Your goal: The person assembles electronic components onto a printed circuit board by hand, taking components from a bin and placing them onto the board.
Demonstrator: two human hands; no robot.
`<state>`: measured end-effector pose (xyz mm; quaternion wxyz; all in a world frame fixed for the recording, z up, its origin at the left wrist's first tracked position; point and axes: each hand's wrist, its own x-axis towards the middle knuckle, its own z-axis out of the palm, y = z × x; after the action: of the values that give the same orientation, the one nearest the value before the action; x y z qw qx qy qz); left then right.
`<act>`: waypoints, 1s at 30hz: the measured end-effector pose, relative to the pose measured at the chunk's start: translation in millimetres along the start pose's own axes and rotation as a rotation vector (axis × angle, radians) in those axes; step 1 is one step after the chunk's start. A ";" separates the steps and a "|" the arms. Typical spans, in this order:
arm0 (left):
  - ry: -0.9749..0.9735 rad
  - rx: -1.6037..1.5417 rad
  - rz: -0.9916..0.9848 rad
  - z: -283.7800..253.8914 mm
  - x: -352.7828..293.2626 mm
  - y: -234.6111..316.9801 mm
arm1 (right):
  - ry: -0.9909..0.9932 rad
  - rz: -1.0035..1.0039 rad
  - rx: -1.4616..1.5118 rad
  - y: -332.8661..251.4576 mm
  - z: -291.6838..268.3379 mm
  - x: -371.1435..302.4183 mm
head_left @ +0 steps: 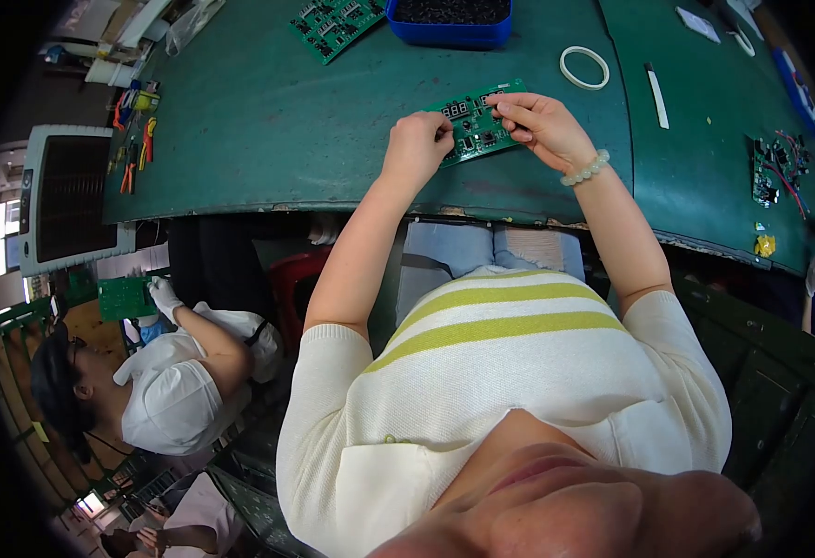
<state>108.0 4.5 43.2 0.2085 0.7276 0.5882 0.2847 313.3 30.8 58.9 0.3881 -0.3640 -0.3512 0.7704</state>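
Note:
A green circuit board (469, 128) with several digit displays and small parts lies on the table in front of me, slightly tilted to the right. At its left end, my left hand (417, 147) has its fingers curled over and closed on the edge. Above the right part of the board, my right hand (545, 128) holds thumb and index finger together in a pinch, its other fingers curled. Whatever sits between those fingertips is too small or hidden to name. A pale bead bracelet (586, 168) circles my right wrist.
A blue tray (449, 35) of small black parts stands at the back, beside other green boards (336, 30). Rightward lie a tape roll (585, 87), a white strip (658, 100) and a wired board (773, 174). Pliers (149, 141) lie left, near a seated co-worker (175, 395).

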 end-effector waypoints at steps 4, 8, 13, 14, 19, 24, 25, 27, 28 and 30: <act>-0.010 0.019 -0.064 -4.8 0.3 4.4 | 0.030 -0.008 -0.114 -1.9 -0.6 5.0; -0.029 0.070 -0.117 -7.1 1.4 3.6 | 0.102 -0.036 -0.321 -3.8 3.4 8.6; -0.133 0.069 -0.256 -11.5 6.4 7.4 | 0.129 -0.294 -1.065 5.5 9.7 18.0; -0.092 0.073 -0.223 -9.9 6.2 7.7 | 0.145 -0.432 -1.235 9.4 12.2 17.7; 0.057 0.046 -0.145 1.0 2.9 -0.6 | 0.191 -0.496 -1.509 18.6 17.4 22.2; 0.031 0.036 -0.162 2.1 2.3 -2.9 | 0.225 -0.460 -1.561 22.0 21.5 27.1; 0.032 0.035 -0.162 1.5 2.4 -2.7 | 0.230 -0.436 -1.578 21.4 22.5 27.7; 0.015 0.053 -0.139 0.0 2.8 -2.3 | 0.213 -0.366 -1.599 16.0 26.0 28.8; 0.015 0.053 -0.138 -0.8 3.2 -2.2 | 0.197 -0.295 -1.618 14.1 26.8 29.3; -0.016 0.066 -0.109 -2.5 4.0 -2.1 | 0.207 -0.298 -1.627 16.4 25.1 32.8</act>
<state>105.4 8.7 44.4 0.2040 0.7034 0.6343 0.2476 272.5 44.9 48.3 0.1322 -0.5493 -0.8054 0.1793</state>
